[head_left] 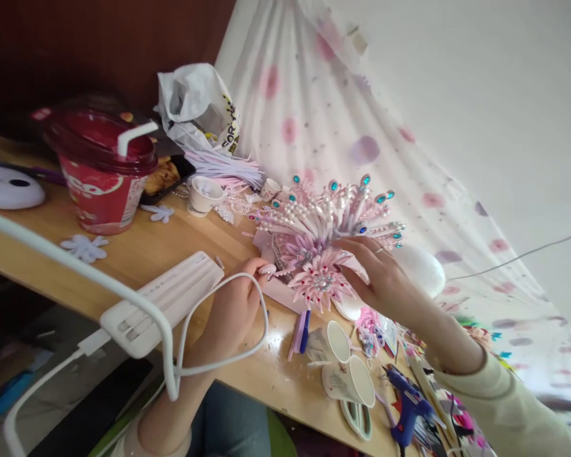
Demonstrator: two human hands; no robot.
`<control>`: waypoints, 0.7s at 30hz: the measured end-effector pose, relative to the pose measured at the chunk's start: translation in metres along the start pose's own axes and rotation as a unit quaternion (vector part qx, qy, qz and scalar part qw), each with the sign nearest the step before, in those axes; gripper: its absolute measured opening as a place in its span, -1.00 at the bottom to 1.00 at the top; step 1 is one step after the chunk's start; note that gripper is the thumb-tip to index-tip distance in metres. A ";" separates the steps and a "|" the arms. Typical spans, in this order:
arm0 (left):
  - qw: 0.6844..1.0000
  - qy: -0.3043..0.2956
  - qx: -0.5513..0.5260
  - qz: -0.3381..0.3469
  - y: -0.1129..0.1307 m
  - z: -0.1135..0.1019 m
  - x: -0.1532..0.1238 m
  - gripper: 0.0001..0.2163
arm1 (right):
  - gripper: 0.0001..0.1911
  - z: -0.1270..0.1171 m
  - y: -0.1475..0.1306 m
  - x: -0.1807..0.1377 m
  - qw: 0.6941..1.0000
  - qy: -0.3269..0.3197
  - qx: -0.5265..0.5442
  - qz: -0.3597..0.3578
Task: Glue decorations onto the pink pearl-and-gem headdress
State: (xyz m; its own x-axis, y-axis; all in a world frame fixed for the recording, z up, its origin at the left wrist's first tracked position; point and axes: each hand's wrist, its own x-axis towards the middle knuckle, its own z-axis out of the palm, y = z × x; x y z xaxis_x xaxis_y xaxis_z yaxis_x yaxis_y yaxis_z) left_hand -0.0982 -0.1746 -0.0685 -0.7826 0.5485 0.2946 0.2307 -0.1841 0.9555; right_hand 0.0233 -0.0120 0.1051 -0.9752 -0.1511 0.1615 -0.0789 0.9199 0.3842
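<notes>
White cable (171, 355) loops across the near foreground, over my left wrist, and runs to the power strip (166, 301) on the wooden table (137, 251). My left hand (238, 304) is just right of the strip, fingers curled together, thumb and fingertips pinching the near-left edge of the pink headpiece (321, 279). My right hand (380, 279) comes in from the right, fingers (354, 251) loosely spread, tips resting on the petals. The headpiece lies between both hands, touching each. Its fan of pearl spikes (323, 212) rises on the far side. Red cup (102, 171) stands far left. Paper cups (349, 374) and blue glue gun (409, 406) lie near right.
</notes>
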 end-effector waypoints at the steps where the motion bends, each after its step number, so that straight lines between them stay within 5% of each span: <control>1: 1.000 -0.008 0.019 -0.003 -0.001 0.000 0.000 -0.82 | -0.62 -0.001 0.000 -0.001 1.000 0.010 0.007 -0.001; 6: 0.996 -0.046 0.081 -0.007 -0.005 -0.004 0.004 -0.82 | -0.59 -0.009 -0.008 0.008 0.998 0.018 0.013 -0.065; 14: 0.997 -0.015 0.064 0.041 -0.002 -0.004 0.010 -0.84 | -0.82 0.002 -0.022 0.034 0.975 -0.005 -0.127 -0.184; 21: 0.994 -0.044 0.083 0.058 -0.002 0.001 0.012 -0.75 | -0.83 0.007 -0.028 0.028 0.975 -0.024 -0.123 -0.181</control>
State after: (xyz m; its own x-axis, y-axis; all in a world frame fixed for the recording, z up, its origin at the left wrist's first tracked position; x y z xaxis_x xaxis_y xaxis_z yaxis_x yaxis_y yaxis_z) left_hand -0.1074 -0.1673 -0.0672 -0.6938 0.6017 0.3956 0.4143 -0.1158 0.9027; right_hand -0.0032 -0.0397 0.0921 -0.9015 -0.4277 -0.0661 -0.3741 0.6934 0.6159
